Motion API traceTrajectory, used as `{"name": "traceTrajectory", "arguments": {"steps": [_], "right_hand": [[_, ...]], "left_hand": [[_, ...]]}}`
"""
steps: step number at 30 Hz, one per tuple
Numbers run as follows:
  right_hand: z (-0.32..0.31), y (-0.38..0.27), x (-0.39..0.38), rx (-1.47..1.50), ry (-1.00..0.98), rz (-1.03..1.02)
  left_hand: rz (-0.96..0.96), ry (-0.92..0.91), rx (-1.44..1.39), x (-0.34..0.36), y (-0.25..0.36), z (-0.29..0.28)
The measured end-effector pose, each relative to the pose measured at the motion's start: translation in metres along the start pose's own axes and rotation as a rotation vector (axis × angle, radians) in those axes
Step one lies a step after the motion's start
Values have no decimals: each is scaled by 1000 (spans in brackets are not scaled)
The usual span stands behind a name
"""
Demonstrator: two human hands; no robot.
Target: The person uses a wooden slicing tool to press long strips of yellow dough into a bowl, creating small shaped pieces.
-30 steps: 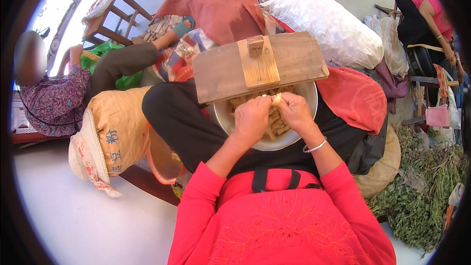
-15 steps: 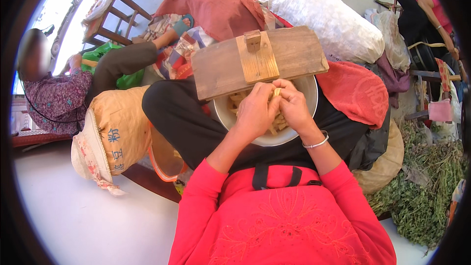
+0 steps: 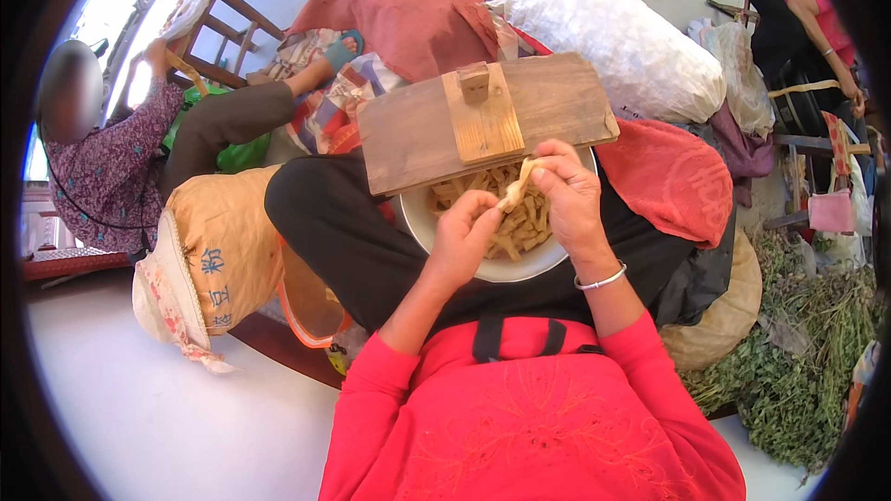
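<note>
Between my two hands a pale yellow, pliable strip (image 3: 513, 195) stretches at a slant, with a knot in its middle. My left hand (image 3: 461, 239) pinches its lower end. The fingers of my right hand (image 3: 568, 193) are closed on the upper end. Below them, a light metal bowl (image 3: 509, 273) sits in my lap, holding many short pieces (image 3: 531, 227) of the same yellowish colour. Over the bowl's far side lies a wooden board (image 3: 399, 134) with a lighter cross plank (image 3: 492, 125) and a small block on it. It hides the far rim.
A red towel (image 3: 673, 181) covers my right knee. Beyond the board are a stuffed white sack (image 3: 613, 42) and a reddish cloth (image 3: 399, 14). A tan sack (image 3: 227, 241) stands left; dried plants (image 3: 798, 371) lie right. Another person (image 3: 107, 167) sits at left, another (image 3: 821, 19) at far right.
My hands have moved apart from their close pinch, and the knotted strip now shows between them. The left hand came nearer to me. The person at left has raised an arm with a strip.
</note>
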State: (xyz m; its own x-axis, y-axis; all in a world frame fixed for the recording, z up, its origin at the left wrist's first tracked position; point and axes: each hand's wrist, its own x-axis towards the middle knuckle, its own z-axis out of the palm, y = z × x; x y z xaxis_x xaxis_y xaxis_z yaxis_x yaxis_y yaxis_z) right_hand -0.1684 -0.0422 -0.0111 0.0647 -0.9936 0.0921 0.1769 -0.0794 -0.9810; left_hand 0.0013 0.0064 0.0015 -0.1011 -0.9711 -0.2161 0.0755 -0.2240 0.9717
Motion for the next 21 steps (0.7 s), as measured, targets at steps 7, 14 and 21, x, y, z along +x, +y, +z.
{"name": "traceTrajectory", "arguments": {"steps": [7, 14, 21], "right_hand": [[-33, -28, 24, -424, -224, -55], [-10, -52, 52, -50, -649, 505], [-13, -63, 65, -119, -546, 395]], "left_hand": [[599, 56, 880, 3, 15, -30], [235, -112, 164, 35, 26, -11], [33, -284, 100, 65, 46, -37]]}}
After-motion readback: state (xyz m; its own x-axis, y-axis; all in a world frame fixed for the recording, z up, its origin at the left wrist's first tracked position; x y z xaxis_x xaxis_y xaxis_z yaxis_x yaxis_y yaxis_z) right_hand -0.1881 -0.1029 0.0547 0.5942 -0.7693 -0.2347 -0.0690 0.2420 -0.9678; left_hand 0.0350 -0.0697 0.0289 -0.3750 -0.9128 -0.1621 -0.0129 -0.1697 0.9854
